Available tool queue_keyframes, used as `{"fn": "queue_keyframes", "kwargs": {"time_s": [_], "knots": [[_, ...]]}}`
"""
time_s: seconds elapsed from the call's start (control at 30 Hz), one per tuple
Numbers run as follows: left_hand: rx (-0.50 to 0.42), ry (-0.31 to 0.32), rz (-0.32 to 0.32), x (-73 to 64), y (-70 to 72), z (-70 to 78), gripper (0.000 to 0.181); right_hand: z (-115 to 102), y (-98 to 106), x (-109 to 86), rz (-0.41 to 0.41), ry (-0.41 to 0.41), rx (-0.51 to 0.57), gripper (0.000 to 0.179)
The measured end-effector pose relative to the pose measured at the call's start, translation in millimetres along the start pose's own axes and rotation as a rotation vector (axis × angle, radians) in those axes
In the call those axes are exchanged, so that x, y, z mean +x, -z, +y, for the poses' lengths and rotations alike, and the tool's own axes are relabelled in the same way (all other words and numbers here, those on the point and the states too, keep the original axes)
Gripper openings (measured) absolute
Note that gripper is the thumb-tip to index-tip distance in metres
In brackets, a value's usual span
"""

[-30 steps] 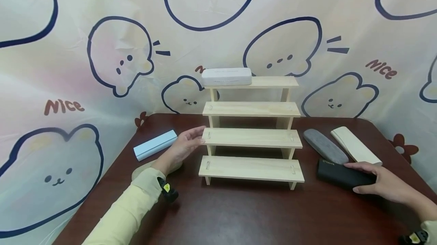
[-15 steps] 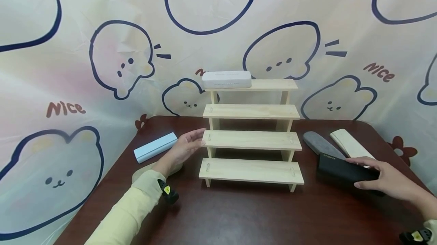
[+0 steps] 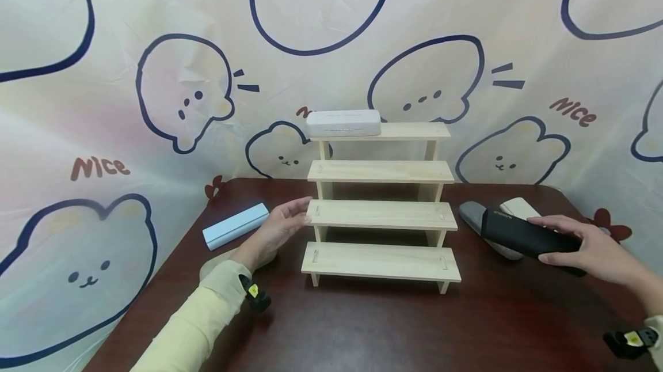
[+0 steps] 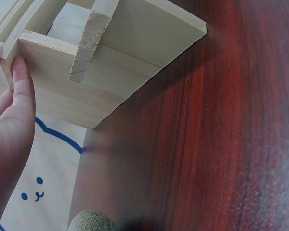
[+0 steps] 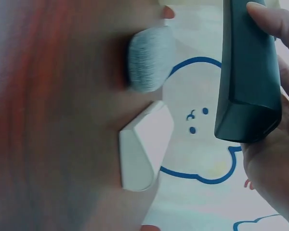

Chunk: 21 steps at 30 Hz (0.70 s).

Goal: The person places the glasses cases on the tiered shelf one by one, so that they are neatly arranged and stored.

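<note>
A four-tier wooden display stand (image 3: 383,213) stands mid-table. My left hand (image 3: 279,225) pinches the left end of its second board from the bottom; in the left wrist view the thumb and fingers (image 4: 20,82) lie on either side of that wood. On the right, my right hand (image 3: 590,248) grips a long black glasses case (image 3: 533,236), raised off the table. The right wrist view shows the black case (image 5: 250,72) with the thumb along one face and the palm behind. Up on the top board, at its left, lies a white glasses case (image 3: 344,123).
A grey fuzzy case (image 3: 471,213) and a white case (image 3: 519,207) lie right of the stand, partly behind the black case. To the left are a light blue case (image 3: 235,226) and a beige one (image 3: 212,261), partly under my left arm. A patterned cloth (image 3: 331,84) hangs behind.
My right hand has lifted the black glasses case off the table and raised it in front of the grey and white cases. The left hand stays at the stand.
</note>
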State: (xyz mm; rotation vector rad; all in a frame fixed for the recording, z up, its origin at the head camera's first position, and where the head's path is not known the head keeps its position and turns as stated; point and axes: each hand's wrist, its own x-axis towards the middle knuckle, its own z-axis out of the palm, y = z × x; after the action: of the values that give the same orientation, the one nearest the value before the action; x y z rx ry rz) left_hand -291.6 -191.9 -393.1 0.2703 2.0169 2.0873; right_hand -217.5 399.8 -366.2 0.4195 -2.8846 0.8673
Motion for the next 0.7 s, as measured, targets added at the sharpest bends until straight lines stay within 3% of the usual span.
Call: {"fn": "queue_keyframes", "kwargs": {"time_s": [0.17, 0.7], "knots": [[-0.001, 0.007, 0.009, 0.0, -0.4, -0.5, 0.061, -9, 7, 5.5, 0.051, 0.008, -0.019, 0.075], [-0.041, 0.004, 0.005, 1.1, -0.2, -1.2, 0.060, -43, 24, 41.0, 0.047, 0.023, 0.045, 0.071]]}}
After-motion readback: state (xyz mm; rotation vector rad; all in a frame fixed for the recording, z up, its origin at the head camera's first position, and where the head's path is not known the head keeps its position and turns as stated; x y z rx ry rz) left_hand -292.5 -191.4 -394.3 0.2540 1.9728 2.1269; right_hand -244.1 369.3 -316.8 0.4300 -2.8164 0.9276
